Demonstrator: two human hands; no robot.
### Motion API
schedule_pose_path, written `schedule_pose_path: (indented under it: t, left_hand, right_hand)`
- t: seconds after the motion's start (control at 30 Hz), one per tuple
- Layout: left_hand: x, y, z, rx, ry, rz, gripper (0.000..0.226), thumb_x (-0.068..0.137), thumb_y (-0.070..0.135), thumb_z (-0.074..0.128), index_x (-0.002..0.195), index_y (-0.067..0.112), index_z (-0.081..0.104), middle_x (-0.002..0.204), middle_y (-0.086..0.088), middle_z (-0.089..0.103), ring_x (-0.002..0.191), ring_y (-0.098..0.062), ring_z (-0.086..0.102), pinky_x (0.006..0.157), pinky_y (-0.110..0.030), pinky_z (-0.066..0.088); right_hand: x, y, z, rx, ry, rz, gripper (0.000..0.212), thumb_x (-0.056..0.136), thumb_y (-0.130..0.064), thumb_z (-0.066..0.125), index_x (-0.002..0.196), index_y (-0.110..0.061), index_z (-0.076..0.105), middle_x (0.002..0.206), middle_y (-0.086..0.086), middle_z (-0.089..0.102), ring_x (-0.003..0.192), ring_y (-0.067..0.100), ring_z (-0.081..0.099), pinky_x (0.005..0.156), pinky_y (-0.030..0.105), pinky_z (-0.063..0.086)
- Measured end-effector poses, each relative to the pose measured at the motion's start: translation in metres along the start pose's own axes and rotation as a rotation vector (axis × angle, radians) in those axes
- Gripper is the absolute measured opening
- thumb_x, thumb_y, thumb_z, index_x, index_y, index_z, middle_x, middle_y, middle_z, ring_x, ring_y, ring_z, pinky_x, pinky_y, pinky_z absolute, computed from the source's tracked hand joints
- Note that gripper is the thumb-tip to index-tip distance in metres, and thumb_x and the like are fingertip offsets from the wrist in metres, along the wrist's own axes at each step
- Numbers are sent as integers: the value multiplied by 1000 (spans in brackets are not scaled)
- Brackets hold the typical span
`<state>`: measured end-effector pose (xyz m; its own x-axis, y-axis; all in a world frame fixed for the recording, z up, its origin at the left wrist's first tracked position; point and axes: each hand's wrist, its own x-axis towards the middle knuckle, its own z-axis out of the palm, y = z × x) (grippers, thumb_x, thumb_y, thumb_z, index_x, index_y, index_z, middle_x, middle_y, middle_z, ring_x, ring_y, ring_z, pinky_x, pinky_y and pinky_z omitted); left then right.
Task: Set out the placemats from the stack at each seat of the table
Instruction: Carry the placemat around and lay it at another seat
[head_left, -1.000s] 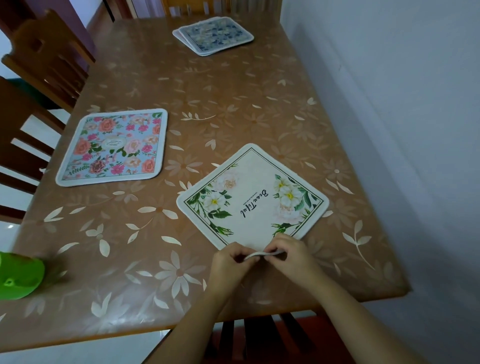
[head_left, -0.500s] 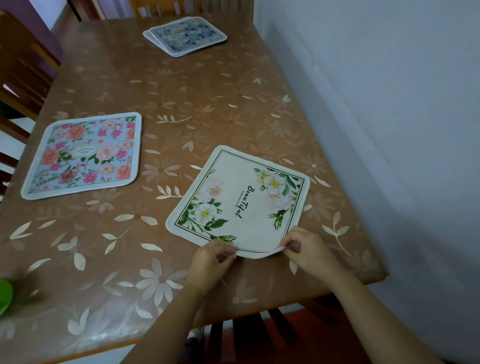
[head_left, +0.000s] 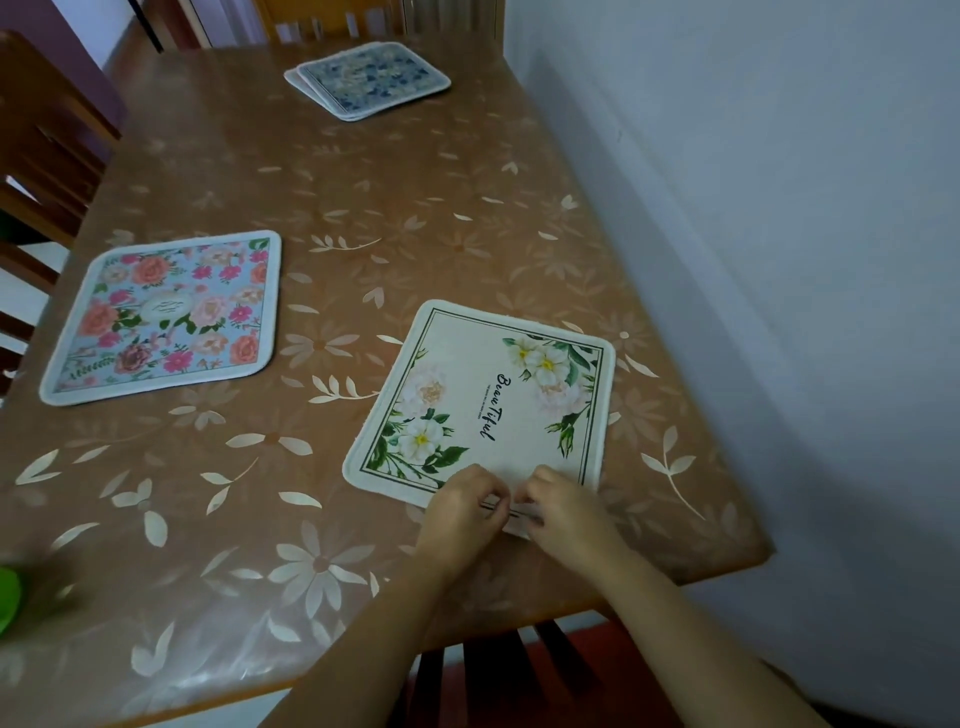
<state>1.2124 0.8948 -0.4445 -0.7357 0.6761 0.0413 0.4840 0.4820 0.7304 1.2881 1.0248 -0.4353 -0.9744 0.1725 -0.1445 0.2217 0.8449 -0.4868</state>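
A cream placemat (head_left: 488, 400) with white flowers, green leaves and the word "Beautiful" lies near the table's front right corner. My left hand (head_left: 460, 514) and my right hand (head_left: 563, 509) pinch its near edge side by side, fingers closed on the rim. A pink-and-blue floral placemat (head_left: 166, 314) lies flat at the left side seat. At the far end rests a small stack of blue-patterned placemats (head_left: 369, 78), slightly fanned.
The brown table (head_left: 415, 208) has a glossy flower-print cover. A white wall runs along its right side. Wooden chairs stand at the left (head_left: 41, 171), at the far end (head_left: 332, 21) and below the near edge (head_left: 519, 670). A green object (head_left: 8, 597) sits at the left edge.
The cream placemat has turned from a diamond angle to nearly square with the table edge. My hands came back together at its near edge. The view shifted slightly.
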Motion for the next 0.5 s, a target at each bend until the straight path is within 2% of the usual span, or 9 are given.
schedule_pose_path:
  t: [0.13, 0.27, 0.4, 0.5]
  left_hand:
    - [-8, -24, -5, 51, 3, -14, 20, 73, 11, 72, 93, 8, 69, 100, -9, 66, 96, -21, 57, 82, -18, 38]
    - [-17, -44, -9, 164, -41, 13, 40, 68, 24, 78, 104, 11, 67, 117, -7, 62, 109, -24, 54, 94, -33, 39]
    - [-19, -52, -12, 233, -100, 11, 50, 64, 27, 79, 110, 15, 63, 127, -4, 56, 117, -24, 49, 98, -39, 38]
    - [-19, -55, -16, 243, -83, -8, 46, 64, 24, 79, 107, 15, 65, 125, -4, 57, 115, -24, 50, 95, -39, 39]
  right_hand:
    - [0, 4, 16, 52, -44, 56, 34, 80, -26, 64, 112, -16, 55, 111, 1, 49, 105, 17, 47, 85, 31, 43]
    - [3, 0, 32, -29, -28, 11, 49, 79, -35, 64, 121, -17, 47, 116, 2, 42, 110, 18, 37, 92, 31, 36]
    - [9, -1, 35, -35, 24, 2, 46, 79, -33, 64, 118, -12, 50, 114, 4, 44, 108, 20, 38, 93, 30, 35]
    - [10, -2, 29, -2, 63, -49, 35, 78, -24, 66, 106, -5, 59, 103, 10, 54, 100, 26, 47, 87, 33, 40]
